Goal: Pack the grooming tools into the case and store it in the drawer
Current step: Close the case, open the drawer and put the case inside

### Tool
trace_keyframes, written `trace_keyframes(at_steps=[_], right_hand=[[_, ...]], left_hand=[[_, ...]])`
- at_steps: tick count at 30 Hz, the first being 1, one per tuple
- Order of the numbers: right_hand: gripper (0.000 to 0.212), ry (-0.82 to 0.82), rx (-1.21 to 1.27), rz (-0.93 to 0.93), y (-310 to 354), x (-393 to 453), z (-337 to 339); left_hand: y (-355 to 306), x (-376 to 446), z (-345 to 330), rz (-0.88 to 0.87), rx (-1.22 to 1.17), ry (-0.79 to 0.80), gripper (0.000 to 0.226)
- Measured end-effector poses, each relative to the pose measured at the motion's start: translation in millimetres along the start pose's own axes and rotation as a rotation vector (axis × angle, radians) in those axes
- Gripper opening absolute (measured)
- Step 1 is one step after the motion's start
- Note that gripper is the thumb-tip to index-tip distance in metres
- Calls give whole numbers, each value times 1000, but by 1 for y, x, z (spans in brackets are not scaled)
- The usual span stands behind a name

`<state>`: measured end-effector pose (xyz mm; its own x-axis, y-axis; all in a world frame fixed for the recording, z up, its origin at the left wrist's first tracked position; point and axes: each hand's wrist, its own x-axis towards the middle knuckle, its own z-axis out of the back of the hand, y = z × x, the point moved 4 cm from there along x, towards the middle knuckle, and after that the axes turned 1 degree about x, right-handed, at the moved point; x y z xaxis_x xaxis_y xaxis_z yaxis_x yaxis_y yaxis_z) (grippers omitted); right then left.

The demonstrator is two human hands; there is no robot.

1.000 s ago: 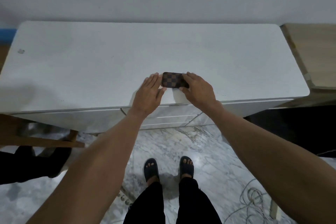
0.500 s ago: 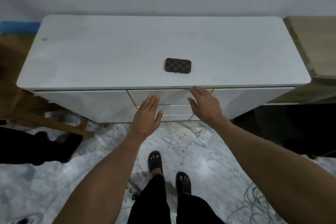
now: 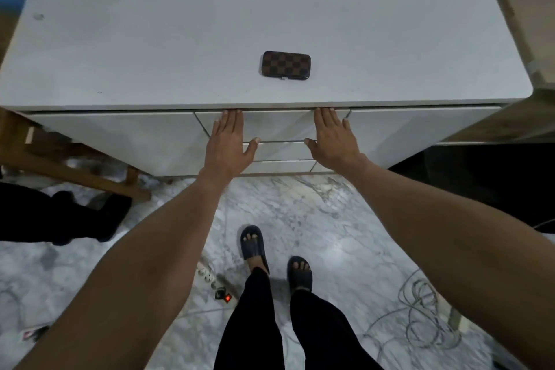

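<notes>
A small brown checkered case lies closed on the white cabinet top, near its front edge. Below it, the top middle drawer front is closed. My left hand lies flat against the drawer's left part, fingers extended with tips at its upper edge. My right hand lies flat against the drawer's right part in the same way. Neither hand holds anything. No loose grooming tools are visible.
Two more narrow drawers sit under the top one. A wooden table adjoins the cabinet's right end. On the marble floor lie a power strip with a red light and coiled cables. A wooden frame stands at left.
Both hands left the case on the cabinet top, dropped down, and now press flat on the top middle drawer front. The camera view shifted back.
</notes>
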<state>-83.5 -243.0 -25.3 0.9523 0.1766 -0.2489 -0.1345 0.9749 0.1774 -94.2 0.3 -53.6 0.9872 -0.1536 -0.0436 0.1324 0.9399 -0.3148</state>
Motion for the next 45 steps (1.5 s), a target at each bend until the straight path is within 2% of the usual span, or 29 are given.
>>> trace_keyframes(at_steps=[6,12,19,27,35,45], right_hand=[[86,0,-20,-8,-1,1,-8],[86,24,-64,-20,2,-14,-7],[85,64,-54,-50,11,-65,-18],[82,81,-43,-35,17,-134,-36],[77,102,-81,-15,20,-163,-40],[47,-169,42,-3,28,-106,30]], left_hand=[[2,3,9,-28,41,-49,80],[-3,-11,12,-11,5,-3,86],[-13,-66,5,19,13,58,88],[-26,-137,-4,53,-10,55,90],[-32,-165,-6,67,-4,39,90],[-25,-110,29,58,-22,-55,82]])
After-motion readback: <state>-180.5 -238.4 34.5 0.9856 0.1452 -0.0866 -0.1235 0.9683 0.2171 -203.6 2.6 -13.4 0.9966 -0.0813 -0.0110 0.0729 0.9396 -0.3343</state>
